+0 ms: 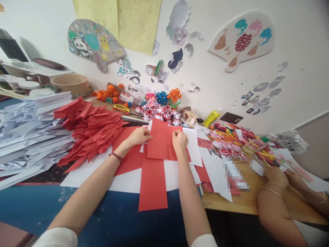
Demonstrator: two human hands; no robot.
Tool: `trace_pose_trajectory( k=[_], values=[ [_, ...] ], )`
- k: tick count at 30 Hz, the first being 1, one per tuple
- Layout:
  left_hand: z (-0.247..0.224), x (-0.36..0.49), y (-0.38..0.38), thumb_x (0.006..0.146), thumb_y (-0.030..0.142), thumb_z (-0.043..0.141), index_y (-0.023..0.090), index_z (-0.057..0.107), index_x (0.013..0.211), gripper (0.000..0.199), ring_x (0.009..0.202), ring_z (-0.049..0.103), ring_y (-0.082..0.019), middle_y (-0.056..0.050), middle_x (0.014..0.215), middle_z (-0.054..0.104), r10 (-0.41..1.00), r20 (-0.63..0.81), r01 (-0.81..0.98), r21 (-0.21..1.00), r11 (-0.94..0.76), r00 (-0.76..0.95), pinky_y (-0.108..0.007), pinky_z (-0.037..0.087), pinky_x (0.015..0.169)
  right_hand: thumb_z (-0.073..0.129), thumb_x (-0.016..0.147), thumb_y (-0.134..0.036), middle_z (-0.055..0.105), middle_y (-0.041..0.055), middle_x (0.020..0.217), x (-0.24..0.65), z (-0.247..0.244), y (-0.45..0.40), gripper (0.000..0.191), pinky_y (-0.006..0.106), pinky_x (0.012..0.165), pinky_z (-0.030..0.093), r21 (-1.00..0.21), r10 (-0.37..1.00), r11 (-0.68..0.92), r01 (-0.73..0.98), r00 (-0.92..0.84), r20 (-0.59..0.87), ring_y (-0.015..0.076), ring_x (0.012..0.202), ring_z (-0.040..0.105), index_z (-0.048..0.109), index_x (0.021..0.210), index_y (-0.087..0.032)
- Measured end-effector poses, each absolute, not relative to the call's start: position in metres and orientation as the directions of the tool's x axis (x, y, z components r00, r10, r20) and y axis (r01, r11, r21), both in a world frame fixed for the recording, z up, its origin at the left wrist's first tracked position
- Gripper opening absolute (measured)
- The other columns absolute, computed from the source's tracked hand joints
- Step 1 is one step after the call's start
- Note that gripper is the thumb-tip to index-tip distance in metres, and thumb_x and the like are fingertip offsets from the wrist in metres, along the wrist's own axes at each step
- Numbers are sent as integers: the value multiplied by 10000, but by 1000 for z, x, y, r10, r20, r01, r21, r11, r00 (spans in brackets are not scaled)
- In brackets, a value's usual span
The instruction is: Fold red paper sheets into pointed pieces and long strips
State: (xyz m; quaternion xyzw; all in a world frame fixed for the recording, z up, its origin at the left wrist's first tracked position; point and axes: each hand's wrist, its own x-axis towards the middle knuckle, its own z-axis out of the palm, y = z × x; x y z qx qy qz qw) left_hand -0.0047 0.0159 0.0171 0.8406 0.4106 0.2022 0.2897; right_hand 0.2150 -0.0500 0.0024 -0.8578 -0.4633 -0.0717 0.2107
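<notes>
A red sheet of paper (159, 140) is held up a little above the other sheets, between my two hands. My left hand (139, 136) is closed, its fingertips at the sheet's left edge. On the right part of the same sheet, my right hand (180, 140) pinches the paper, and a slight crease shows beneath its fingers. Below lies a long red paper strip (153, 185), reaching over the front edge of the white sheets (123, 183). Another red sheet (131, 161) spreads under my left wrist.
Folded red paper pieces (92, 130) and folded white pieces (33, 137) are heaped at left. Paper flowers (161, 111) stand along the wall. At right, another person's hands (276, 178) work over the wooden table (218, 202). A yellow bottle (212, 117) lies behind.
</notes>
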Motion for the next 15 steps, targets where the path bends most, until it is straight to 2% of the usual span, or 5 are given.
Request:
trace_pose_trajectory(
  k=[5, 10, 13, 15],
  values=[
    [13, -2, 21, 816, 329, 534, 198, 622, 714, 188, 694, 584, -179, -39, 748, 676, 853, 281, 633, 577, -516, 439, -244, 329, 604, 451, 885, -263, 644, 115, 990, 226, 3, -56, 255, 316, 763, 400, -341, 654, -545, 766, 643, 399, 255, 954, 575, 672, 979, -174],
    [12, 0, 20, 834, 317, 516, 203, 646, 763, 187, 723, 604, -198, -53, 791, 698, 875, 294, 681, 549, -484, 385, -250, 337, 610, 537, 841, -343, 603, 163, 1118, 235, -3, -59, 341, 385, 872, 400, -440, 616, -569, 695, 714, 332, 316, 1070, 526, 658, 1097, -153],
    [9, 2, 20, 827, 306, 519, 192, 663, 767, 194, 746, 616, -220, -77, 820, 709, 899, 232, 731, 524, -438, 373, -259, 342, 608, 649, 746, -408, 617, 180, 1105, 242, -6, -58, 385, 413, 895, 403, -595, 600, -521, 613, 758, 256, 335, 1078, 533, 683, 1021, -140],
    [7, 4, 21, 827, 304, 521, 186, 667, 754, 201, 754, 619, -232, -87, 810, 707, 905, 205, 747, 512, -425, 374, -265, 347, 611, 704, 678, -398, 663, 156, 1002, 250, -9, -57, 347, 406, 881, 420, -727, 596, -440, 527, 777, 202, 316, 1009, 578, 701, 920, -149]
  ],
)
